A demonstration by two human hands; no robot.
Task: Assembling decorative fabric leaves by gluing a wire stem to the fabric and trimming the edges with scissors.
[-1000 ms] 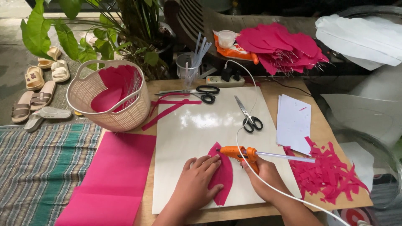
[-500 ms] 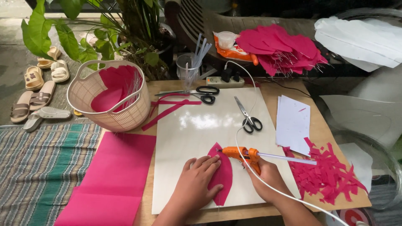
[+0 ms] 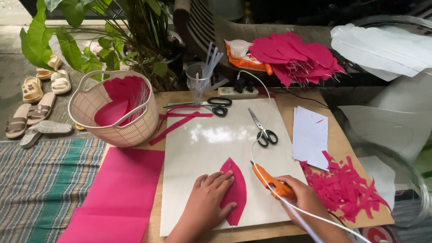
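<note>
Left hand: my left hand point(image 3: 208, 203) lies flat, fingers point(image 3: 220, 180) spread, pressing on the pink petal point(image 3: 237, 191).
Right hand: my right hand point(image 3: 300, 198) has its fingers wrapped around the orange glue gun point(image 3: 270, 181), nozzle pointing up and left, just beside the petal's right edge.
Petal: a leaf-shaped pink piece, lying on the white board point(image 3: 211, 148) near its front edge.
Cord: a white cord point(image 3: 315, 217) trails from the gun toward me.
Left of board: a pink sheet point(image 3: 119, 193) hangs over the worktop point(image 3: 333, 139) edge.
Right of board: a heap of pink scraps point(image 3: 346, 186), with white paper point(image 3: 310, 135) beyond it.
Mid board: small scissors point(image 3: 263, 130) lie on the board.
Far edge: large scissors point(image 3: 213, 105), pink strips point(image 3: 177, 121), a cup point(image 3: 198, 81) of glue sticks.
Far left: a basket point(image 3: 112, 117) holding pink pieces.
Beyond: a pile of pink petals point(image 3: 292, 54).
</note>
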